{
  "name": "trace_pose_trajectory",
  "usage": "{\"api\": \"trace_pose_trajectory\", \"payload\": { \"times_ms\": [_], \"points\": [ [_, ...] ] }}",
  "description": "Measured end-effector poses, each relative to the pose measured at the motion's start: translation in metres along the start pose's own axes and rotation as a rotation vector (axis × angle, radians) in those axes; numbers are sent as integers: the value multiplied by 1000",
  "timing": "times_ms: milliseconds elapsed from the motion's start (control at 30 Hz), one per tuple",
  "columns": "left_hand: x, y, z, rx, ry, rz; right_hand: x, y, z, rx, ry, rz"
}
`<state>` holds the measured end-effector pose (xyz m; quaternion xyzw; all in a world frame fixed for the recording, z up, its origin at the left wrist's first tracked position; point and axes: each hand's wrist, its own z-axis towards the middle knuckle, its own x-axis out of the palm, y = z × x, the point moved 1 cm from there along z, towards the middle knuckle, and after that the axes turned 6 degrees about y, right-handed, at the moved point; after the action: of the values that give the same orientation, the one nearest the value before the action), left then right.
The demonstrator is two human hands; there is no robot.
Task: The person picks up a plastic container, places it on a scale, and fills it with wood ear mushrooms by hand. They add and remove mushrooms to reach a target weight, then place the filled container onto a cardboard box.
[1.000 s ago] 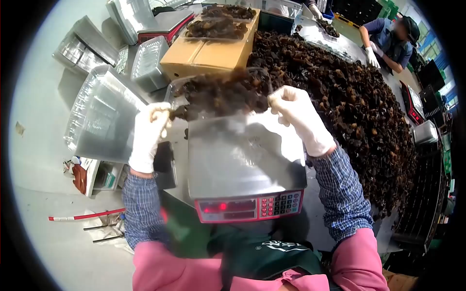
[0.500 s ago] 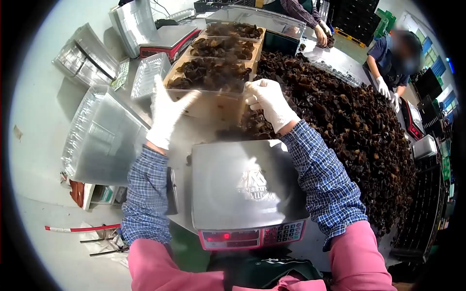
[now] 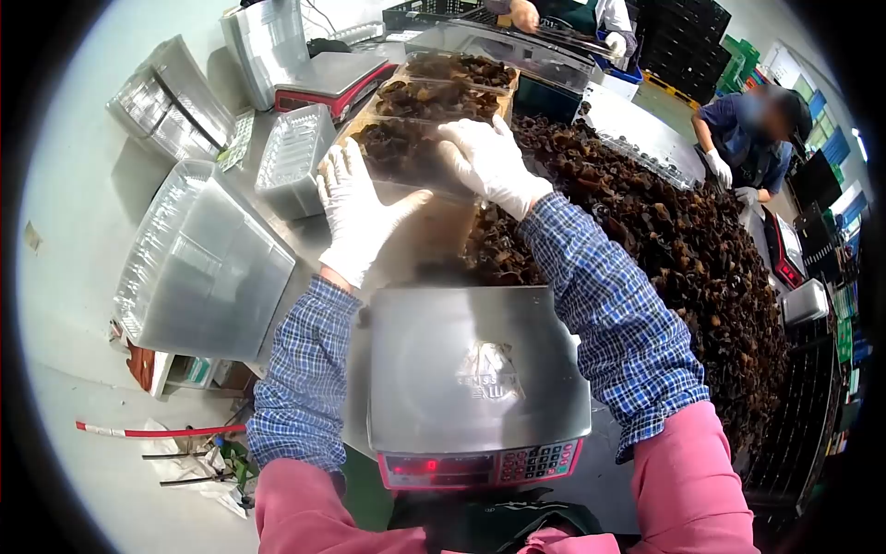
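Note:
My left hand (image 3: 358, 220), in a white glove, is open with fingers spread, by the near left corner of the closest tray of dark wood ear mushrooms (image 3: 395, 146). My right hand (image 3: 489, 164), also gloved, lies over that tray's right side with its fingers apart; part of the tray is hidden beneath it. Two more filled trays (image 3: 441, 99) stand in a row behind. Below my hands sits a scale (image 3: 475, 369) with a bare metal plate and a lit red display.
A large heap of loose wood ear mushrooms (image 3: 664, 268) covers the table to the right. Stacked clear plastic trays (image 3: 208, 263) stand at left, near a second scale (image 3: 332, 78). One co-worker (image 3: 748, 138) is at right; another person's hands show at the far end.
My left hand has moved right and slightly down, still spread. My right hand has shifted from the tray's right edge inward over it, its fingers loosening. The view has shifted slightly.

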<state>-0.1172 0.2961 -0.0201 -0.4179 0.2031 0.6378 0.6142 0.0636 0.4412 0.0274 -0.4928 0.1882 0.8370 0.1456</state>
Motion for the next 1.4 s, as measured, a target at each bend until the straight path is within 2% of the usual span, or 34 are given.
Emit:
{"api": "trace_pose_trajectory", "payload": {
  "times_ms": [67, 167, 200, 300, 367, 467, 567, 700, 767, 833, 867, 933, 967, 1000, 1033, 1067, 1100, 1133, 1167, 1200, 1233, 1267, 1300, 1400],
  "points": [
    [1, -3, 2, -30, 11, 57, 9, 0, -2, 7, -42, 47],
    [5, 0, 4, -25, -16, 13, 5, -4, -2, -2, 4, 34],
    [3, -2, 6, -58, 1, -8, 5, -5, 1, -18, 37, -53],
    [-1, -4, 15, -80, 124, -59, 1, -16, 10, 2, 3, 42],
    [4, 0, 17, -49, 114, -94, -8, -29, 17, 32, -88, 276],
    [1, -6, 27, -77, 162, -47, -28, -39, 1, 26, -357, 347],
    [13, 0, 32, -65, 83, -47, -58, -40, -44, 118, -320, 365],
    [-7, -7, 32, -134, 190, 4, -98, -24, -141, 344, -157, 578],
    [-27, 5, 15, 95, -38, 8, -128, -6, -204, 403, -111, 521],
    [-104, 2, -8, 157, -150, 222, -160, 11, -276, 548, -120, 491],
    [-146, 4, -17, 178, -153, 205, -169, 10, -319, 616, -165, 492],
    [-193, 45, -43, 142, -242, 396, -187, 8, -416, 750, -260, 445],
    [-213, 80, -55, 21, -215, 416, -197, 9, -463, 822, -308, 393],
    [-241, 77, -63, -180, -73, 471, -206, 12, -505, 936, -382, 403],
    [-255, 115, -73, -344, 46, 228, -213, 25, -549, 1067, -456, 406],
    [-259, 171, -80, -296, 37, 40, -217, 34, -587, 1076, -534, 363],
    [-267, 211, -76, -296, 133, 41, -222, 45, -615, 1160, -648, 457],
    [-280, 209, -70, -399, 182, -61, -234, 78, -601, 1201, -711, 411],
    [-287, 203, -67, -388, 210, -122, -235, 93, -618, 1298, -792, 484],
    [-292, 224, -57, -365, 272, -149, -231, 99, -658, 1284, -796, 485],
    [-294, 252, -42, -351, 317, -174, -236, 120, -659, 1317, -777, 454],
    [-298, 265, -36, -408, 367, -321, -237, 133, -674, 1334, -788, 449],
    [-296, 259, -28, -443, 408, -390, -237, 145, -688, 1397, -827, 498],
    [-310, 256, -5, -595, 477, -481, -225, 150, -713, 1386, -837, 478]
  ]
}}
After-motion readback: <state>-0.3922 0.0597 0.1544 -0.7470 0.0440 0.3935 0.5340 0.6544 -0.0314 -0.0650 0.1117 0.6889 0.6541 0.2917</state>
